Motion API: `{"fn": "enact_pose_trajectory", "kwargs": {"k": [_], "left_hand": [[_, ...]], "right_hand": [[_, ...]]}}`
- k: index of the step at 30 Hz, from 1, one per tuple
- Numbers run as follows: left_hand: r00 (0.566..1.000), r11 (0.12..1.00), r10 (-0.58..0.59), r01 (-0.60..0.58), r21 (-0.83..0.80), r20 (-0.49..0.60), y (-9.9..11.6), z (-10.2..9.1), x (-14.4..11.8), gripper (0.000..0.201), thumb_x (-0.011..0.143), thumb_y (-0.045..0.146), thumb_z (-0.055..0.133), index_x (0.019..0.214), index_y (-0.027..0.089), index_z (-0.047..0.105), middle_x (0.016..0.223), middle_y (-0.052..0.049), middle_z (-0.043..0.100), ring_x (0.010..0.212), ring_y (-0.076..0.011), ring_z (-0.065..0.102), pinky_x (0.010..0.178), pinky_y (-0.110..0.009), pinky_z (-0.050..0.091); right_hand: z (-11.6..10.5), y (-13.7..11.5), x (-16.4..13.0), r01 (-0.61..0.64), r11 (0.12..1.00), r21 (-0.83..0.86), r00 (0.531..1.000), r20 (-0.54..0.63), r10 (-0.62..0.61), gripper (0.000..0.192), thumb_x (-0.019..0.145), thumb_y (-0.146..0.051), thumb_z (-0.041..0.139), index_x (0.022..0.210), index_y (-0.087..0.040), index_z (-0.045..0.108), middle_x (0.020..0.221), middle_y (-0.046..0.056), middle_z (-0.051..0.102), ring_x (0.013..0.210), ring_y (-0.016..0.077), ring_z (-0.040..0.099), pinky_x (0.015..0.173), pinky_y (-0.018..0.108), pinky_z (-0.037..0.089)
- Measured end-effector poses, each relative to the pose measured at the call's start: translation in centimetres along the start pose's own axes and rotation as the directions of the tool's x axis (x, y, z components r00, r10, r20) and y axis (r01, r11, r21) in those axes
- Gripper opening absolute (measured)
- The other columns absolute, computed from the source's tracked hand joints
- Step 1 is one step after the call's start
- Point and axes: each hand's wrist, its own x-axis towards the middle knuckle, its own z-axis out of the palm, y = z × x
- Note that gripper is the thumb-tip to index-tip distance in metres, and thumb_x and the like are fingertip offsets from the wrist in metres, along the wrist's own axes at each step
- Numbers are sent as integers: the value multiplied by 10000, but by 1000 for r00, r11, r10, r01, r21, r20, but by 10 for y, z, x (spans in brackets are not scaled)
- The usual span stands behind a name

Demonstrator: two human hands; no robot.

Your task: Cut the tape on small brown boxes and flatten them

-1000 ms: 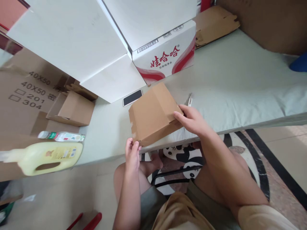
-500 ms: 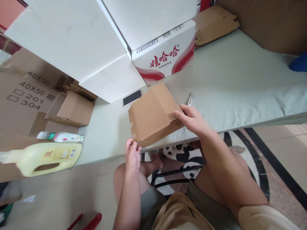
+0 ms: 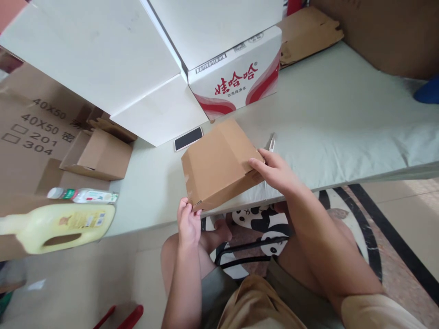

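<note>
While a brown box (image 3: 219, 164) rests tilted at the surface's (image 3: 343, 119) near edge, the left hand (image 3: 188, 221) pinches its lower corner and the right hand (image 3: 276, 171) clamps its right side flap. Folding appears underway; tucking that flap likely needs steady inward pressure.

Folded carton (image 3: 219, 164) on table (image 3: 343, 123); phone (image 3: 188, 139) behind; bottles (image 3: 61, 224) left.

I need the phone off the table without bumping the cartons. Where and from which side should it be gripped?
Take the phone by its two long edges, coming from above on the near side. It lies flat, screen up, close beside the white carton behind it, with the brown box, held by the left hand and right hand, just in front. Only the top looks free.
</note>
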Motion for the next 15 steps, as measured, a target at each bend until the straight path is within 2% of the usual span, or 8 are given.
{"fn": "enact_pose_trajectory", "kwargs": {"k": [8,12,15], "left_hand": [[1000,999,-14,13,-31,-25,-3,-3,1,397,566,404,831,805,218,575,764,22,578,644,-89,530,534,-182,389],[998,996,60,-60,-59,-2,-3,-1,8,368,634,465,784,809,222,571,728,25,529,611,-85,493,530,-189,391],[991,989,131,-129,-67,26,2,2,22,414,640,546,739,855,228,585,776,6,562,659,-117,541,555,-223,428]], "right_hand": [[3,-2,0,-21,999,41,999,26,20,267,831,-484,540,831,-219,571,890,68,666,840,238,596,695,352,437],[9,1,4,-36,996,82,999,16,35,267,834,-481,552,847,-217,592,919,71,682,862,246,609,729,365,449],[14,5,8,-78,986,148,994,-61,88,249,826,-468,569,844,-222,604,953,79,696,918,258,624,768,369,466]]}}
